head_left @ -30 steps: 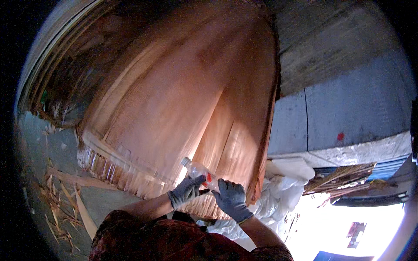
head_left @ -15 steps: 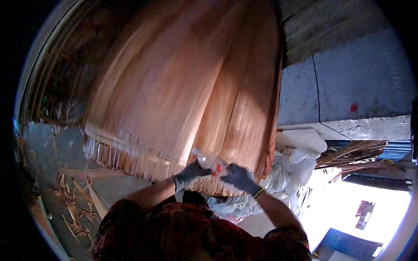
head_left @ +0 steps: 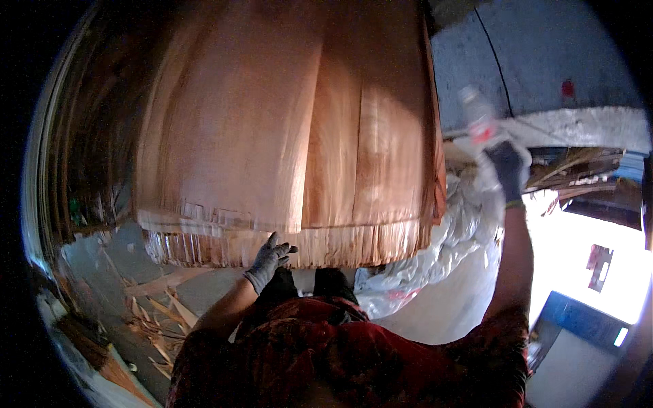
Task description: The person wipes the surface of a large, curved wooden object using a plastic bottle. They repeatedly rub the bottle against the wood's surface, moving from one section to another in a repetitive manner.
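Observation:
My right hand (head_left: 507, 165), in a dark grey glove, is raised out to the right and grips a clear plastic bottle (head_left: 480, 117) with a red label. The bottle stands tilted above the hand, blurred by motion, in front of the grey wall. By the near edge of a large stack of thin wood veneer sheets (head_left: 238, 136), my gloved left hand (head_left: 270, 260) is held with its fingers apart and nothing in it. Whether its fingertips touch the ragged edge I cannot tell.
Crumpled white plastic sheeting (head_left: 462, 217) lies right of the stack. A concrete ledge (head_left: 578, 126) runs along the right. Wood scraps (head_left: 160, 323) litter the floor at the lower left. A blue-edged panel (head_left: 578, 326) stands at the lower right, near a bright opening.
Both hands were together at the bottle over the stack's near edge. My right hand has carried it up and to the right; my left hand has let go and moved left.

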{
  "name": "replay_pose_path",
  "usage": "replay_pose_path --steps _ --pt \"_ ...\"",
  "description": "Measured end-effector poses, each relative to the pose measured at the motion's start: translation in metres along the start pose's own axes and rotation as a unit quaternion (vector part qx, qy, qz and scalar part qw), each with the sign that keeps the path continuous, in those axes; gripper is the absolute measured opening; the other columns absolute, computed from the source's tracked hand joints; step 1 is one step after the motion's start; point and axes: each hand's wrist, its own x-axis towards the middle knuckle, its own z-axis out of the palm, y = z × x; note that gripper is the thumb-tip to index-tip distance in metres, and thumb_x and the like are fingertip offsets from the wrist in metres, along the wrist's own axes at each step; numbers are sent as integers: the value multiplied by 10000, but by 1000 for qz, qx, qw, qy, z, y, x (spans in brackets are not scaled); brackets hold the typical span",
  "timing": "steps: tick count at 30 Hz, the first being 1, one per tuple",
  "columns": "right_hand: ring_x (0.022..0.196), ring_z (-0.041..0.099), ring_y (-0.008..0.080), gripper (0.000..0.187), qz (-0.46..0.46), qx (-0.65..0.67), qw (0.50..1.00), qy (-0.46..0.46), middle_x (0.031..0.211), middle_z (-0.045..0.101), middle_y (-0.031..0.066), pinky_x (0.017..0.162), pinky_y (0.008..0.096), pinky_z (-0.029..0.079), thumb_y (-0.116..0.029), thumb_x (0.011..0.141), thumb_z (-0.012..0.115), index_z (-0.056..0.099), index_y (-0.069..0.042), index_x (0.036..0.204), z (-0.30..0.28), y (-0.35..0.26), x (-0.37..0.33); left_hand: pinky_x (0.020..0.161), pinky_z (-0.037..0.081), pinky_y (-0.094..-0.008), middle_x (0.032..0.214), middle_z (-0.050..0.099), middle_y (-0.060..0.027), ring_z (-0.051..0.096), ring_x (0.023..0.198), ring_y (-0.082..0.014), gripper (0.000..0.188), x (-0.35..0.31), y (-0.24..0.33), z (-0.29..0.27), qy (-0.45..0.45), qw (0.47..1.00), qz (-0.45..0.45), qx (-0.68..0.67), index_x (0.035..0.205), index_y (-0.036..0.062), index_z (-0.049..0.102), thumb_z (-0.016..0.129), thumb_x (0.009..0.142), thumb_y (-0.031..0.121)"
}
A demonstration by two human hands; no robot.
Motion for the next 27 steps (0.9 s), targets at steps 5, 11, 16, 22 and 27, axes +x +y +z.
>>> replay_pose_path --steps 5,11,16,22,27 --pt "735 584 296 341 214 337 849 -347 756 581 137 623 404 447 -403 682 652 564 -100 812 -13 -210 -138 834 391 -374 979 512 -73 557 1002 -239 721 1 -10 3 10 999 -22 39 1392 109 84 541 834 142" --pt "755 577 175 275 280 584 720 -248 800 600 82 655 313 477 -238 721 674 572 -74 917 38 -274 -185 762 468 -308 891 578 -127 581 902 -247 720 32 -44 -9 -28 995 -66 73 1376 67 151 569 792 23" --pt "757 556 117 170 515 848 123 21 837 585 3 690 273 471 -164 793 634 572 -67 918 148 -289 -232 777 437 -242 930 577 -118 558 829 -156 706 31 -44 53 -37 959 -30 280 1360 3 183 579 779 60" --pt "831 561 172 228 550 816 -125 125 935 575 16 758 335 470 -240 831 573 545 -101 1010 225 -333 -248 808 414 -238 986 563 -99 550 884 -144 682 51 -46 124 -38 917 -31 396 1349 -22 195 592 808 104" --pt "815 557 137 222 549 823 -37 138 921 592 7 753 284 450 -190 803 606 571 -74 989 229 -343 -211 813 404 -227 968 595 -96 559 896 -128 588 71 -40 177 -43 918 57 390 1332 -18 249 551 847 121"
